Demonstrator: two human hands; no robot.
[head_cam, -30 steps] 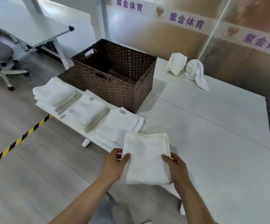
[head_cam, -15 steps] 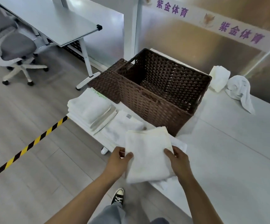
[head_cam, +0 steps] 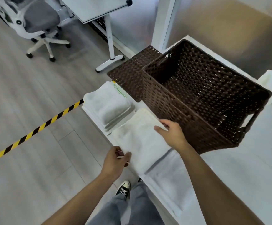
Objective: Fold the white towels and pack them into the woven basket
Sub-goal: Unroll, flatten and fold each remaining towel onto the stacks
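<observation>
The long white table carries the dark brown woven rectangular basket, which holds no towels yet. Since a second ago, the folded white towel has travelled left along the table's edge and now lies beside the stacked folded white towels. The left hand pinches its near corner; the right hand curls over its far edge. Packing has yet to begin.

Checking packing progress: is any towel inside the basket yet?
No. The basket shows only its bare woven floor; the folded towel is outside, in both hands.
</observation>
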